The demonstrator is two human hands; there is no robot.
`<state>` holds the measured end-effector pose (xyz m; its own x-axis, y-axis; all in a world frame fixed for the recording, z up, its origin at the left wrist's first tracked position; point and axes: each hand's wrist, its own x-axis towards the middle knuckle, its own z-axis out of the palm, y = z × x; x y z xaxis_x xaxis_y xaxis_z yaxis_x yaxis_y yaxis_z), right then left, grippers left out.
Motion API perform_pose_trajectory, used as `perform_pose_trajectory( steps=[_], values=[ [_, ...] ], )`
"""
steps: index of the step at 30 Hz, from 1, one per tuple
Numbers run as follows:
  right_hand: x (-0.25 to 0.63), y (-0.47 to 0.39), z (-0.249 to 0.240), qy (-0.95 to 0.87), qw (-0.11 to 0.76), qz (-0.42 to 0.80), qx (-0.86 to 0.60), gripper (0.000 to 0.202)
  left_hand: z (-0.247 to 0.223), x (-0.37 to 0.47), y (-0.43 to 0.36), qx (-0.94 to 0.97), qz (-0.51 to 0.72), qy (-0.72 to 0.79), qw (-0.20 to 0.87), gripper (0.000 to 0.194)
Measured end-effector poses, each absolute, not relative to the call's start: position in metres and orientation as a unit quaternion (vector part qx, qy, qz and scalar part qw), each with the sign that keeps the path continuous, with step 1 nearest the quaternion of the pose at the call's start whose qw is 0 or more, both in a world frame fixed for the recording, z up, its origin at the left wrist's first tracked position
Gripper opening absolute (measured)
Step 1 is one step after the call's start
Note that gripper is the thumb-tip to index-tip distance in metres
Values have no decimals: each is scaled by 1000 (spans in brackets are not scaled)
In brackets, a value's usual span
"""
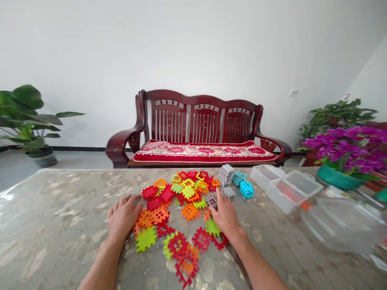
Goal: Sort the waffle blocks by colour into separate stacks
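Risk: the grey stack of notched plastic tiles (225, 175) could topple if the right hand (225, 215) bumps it; loosely overlapped pieces may slide if nudged. The flat red, orange and lime-green notched plastic tiles (189, 191) lie between right hand and left hand (123, 216). Both 2 hands: relaxed, fingers extended, no grip evident.

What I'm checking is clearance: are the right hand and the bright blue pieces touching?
Apart: the head view shows tabletop between the right hand and bright blue pieces.
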<state>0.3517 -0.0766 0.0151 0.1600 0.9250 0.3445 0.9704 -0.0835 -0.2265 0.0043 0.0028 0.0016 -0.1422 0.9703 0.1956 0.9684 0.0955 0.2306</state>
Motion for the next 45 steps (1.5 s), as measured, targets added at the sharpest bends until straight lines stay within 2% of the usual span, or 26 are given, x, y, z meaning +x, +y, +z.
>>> perform_pose_trajectory(
  steps=[3,10,15,20,39,45],
  values=[
    [352,-75,13,-646,226,-58,-727,70,1,4,3,655,159,738,0,44],
    [387,-63,25,-600,339,-84,-719,67,0,5,3,654,163,739,1,44],
    [417,-61,36,-530,288,-73,-795,69,0,5,4,651,167,740,3,44],
    [423,-64,38,-531,252,-80,-806,67,0,4,3,650,166,741,5,44],
    [425,-63,36,-536,240,-80,-805,70,3,6,1,650,172,741,5,44],
    [424,-64,36,-539,228,-74,-807,66,4,7,0,652,168,739,3,45]
  ],
)
